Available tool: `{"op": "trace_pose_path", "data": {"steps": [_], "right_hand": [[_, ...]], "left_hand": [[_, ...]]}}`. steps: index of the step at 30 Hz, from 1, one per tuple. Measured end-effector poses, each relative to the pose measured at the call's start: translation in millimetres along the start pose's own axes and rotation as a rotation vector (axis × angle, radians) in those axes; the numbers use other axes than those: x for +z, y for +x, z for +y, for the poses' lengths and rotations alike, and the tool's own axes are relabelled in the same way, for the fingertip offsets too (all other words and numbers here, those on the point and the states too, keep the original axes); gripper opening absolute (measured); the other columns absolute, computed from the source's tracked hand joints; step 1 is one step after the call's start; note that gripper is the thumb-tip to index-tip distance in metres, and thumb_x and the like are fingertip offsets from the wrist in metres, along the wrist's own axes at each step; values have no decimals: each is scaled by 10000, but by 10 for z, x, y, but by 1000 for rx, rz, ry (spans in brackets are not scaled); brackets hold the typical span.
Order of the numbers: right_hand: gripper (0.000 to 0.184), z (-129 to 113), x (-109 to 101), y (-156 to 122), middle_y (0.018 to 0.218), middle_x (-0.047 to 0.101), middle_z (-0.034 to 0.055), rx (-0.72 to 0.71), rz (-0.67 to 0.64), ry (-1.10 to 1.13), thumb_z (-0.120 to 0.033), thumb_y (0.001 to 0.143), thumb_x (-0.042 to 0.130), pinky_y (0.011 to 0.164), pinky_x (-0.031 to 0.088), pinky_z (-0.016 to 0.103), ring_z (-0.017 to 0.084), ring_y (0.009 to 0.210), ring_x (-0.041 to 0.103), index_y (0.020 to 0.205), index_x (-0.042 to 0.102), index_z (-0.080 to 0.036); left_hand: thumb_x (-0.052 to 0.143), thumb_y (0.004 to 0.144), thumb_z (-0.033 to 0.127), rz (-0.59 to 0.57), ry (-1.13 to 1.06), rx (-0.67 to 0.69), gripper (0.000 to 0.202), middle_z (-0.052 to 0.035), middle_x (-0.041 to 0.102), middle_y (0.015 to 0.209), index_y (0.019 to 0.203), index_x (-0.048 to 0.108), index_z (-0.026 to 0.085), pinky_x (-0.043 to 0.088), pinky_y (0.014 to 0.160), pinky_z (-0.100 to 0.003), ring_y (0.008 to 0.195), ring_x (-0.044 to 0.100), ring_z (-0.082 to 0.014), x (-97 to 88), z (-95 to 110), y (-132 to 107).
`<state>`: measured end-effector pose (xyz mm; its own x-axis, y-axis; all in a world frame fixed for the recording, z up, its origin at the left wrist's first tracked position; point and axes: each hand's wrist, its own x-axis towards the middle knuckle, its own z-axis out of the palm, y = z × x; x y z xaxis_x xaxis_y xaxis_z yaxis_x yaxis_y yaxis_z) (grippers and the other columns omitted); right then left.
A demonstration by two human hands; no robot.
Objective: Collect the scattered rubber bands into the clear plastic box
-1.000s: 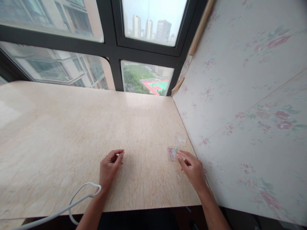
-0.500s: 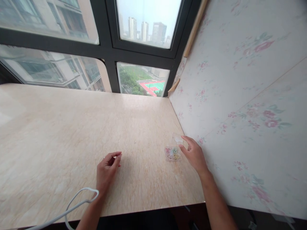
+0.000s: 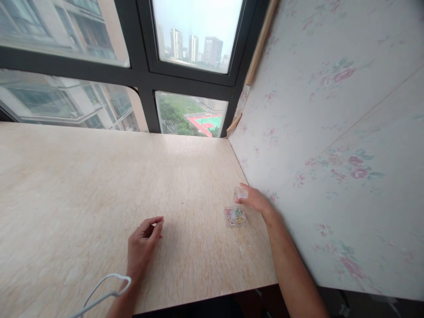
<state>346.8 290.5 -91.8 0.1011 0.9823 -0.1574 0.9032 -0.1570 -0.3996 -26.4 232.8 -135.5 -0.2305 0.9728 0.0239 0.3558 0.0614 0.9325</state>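
Observation:
A small clear plastic box (image 3: 235, 225) lies on the pale marbled surface, with little red, green, white and yellow rings in its compartments. Just beyond it is its clear lid (image 3: 239, 194); I cannot tell whether the two are joined. My right hand (image 3: 253, 198) has thumb and fingers at opposite edges of the lid, near the wall. Left of the box, my left hand (image 3: 145, 236) rests over the surface with thumb and index fingertips pinched together. Anything between those fingertips is too small or hidden to see.
A white cable (image 3: 111, 282) loops by my left forearm. The floral-papered wall (image 3: 298, 154) rises close along the right of the marbled surface (image 3: 185, 176). Dark-framed windows (image 3: 192, 79) stand at the back. The surface's front edge runs below my hands.
My right hand has moved forward from the box's right side to the lid, its fingers now about the lid's edges. My left hand keeps its pinch. The whole view has shifted slightly.

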Motion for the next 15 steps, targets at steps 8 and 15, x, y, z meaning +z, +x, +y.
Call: {"op": "trace_pose_path", "data": {"steps": [8,15], "right_hand": [[801,-24,12,33,1314,551,136,16,20,-52,-306,675,728,999,383,340,278,1215,513,1399,430,-137],[787,-65,44,-24,1262,593,127,-17,175,44,-448,744,669,950,411,393,286,1138,559,1414,385,-148]], "left_hand": [[618,745,483,-4,-6,9,370,-11,645,664,926,679,167,486,513,-236,556,609,-153,-2,-10,3],[620,738,473,-5,-11,22,352,-12,645,663,897,684,166,482,490,-227,549,606,-146,-2,39,-7]]}}
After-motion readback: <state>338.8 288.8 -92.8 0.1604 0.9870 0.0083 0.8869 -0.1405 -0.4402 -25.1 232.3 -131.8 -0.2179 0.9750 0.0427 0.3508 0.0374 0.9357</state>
